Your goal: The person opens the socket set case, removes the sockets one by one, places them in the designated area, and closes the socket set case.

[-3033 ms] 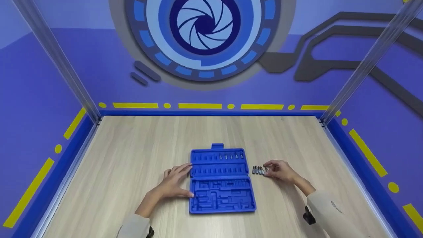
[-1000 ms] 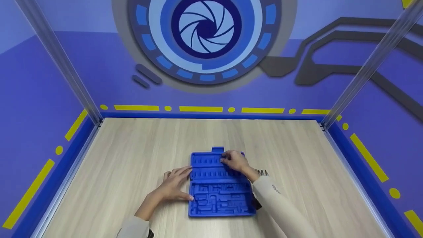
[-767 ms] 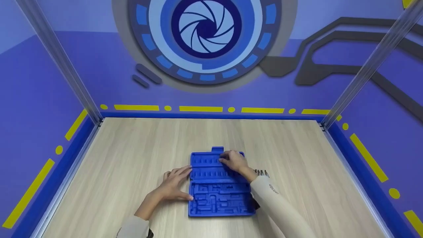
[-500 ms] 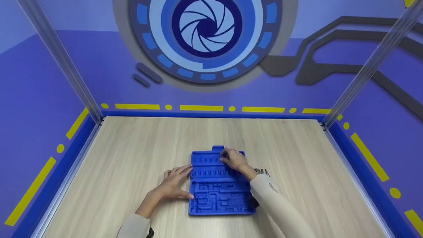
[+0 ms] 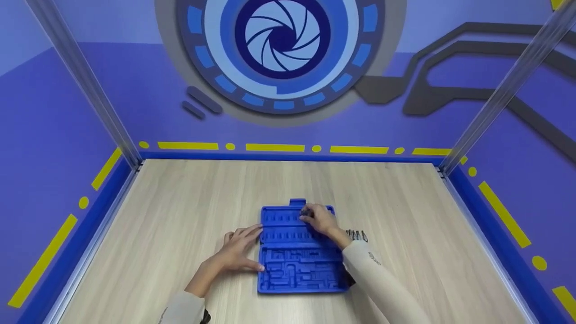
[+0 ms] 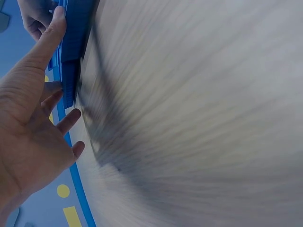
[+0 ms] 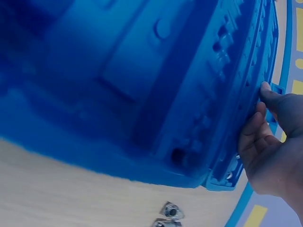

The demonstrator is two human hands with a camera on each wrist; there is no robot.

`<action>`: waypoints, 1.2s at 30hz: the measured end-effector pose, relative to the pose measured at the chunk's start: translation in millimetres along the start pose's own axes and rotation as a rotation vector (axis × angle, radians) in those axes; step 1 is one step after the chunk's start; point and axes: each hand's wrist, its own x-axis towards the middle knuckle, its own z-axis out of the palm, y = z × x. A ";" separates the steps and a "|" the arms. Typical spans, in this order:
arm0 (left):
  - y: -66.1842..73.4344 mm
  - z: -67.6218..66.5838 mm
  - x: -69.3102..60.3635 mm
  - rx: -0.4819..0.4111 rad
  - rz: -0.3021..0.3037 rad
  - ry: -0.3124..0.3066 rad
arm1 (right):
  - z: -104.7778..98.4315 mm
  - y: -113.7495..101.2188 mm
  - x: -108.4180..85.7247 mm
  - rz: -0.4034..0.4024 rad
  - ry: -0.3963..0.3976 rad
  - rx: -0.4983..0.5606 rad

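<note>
An unfolded blue plastic case (image 5: 301,270) lies on the table. My left hand (image 5: 236,252), fingers spread, touches its left edge; in the left wrist view, the thumb of this hand (image 6: 28,118) rests on the case (image 6: 78,28). Over the case's upper row of slots, my right hand (image 5: 321,219) pinches a small dark metal bit (image 5: 304,212), mostly hidden by the fingers. The right wrist view has that hand (image 7: 279,142) at the far part of the case (image 7: 189,94), its fingertips' hold hidden. Metal pieces seated beneath the hand are largely covered.
Several small metal bits (image 5: 357,235) lie in a row on the table right of the case, beside my right forearm; two show in the right wrist view, one nearer the case (image 7: 171,211). Blue walls and metal posts (image 5: 85,81) border the wooden table (image 5: 189,189).
My right hand has moved from the loose bits, left and away from me, to the case's upper slots. Its fingertips have shifted slightly since. My left hand stays at the case's edge.
</note>
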 end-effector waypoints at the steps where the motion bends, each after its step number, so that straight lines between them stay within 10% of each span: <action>1: -0.4 0.3 -0.2 -0.001 0.002 -0.001 | 0.4 1.0 -1.2 -0.013 0.009 0.001; 9: 0.4 -0.8 0.6 0.022 0.012 0.003 | 1.5 7.3 -6.4 -0.112 0.041 0.076; 17: 4.0 0.0 4.8 0.026 0.014 -0.012 | -9.1 7.7 -9.4 -0.073 0.003 0.383; 36: -0.9 0.1 1.1 0.014 0.024 0.000 | -44.6 10.7 -47.0 -0.092 -0.067 0.412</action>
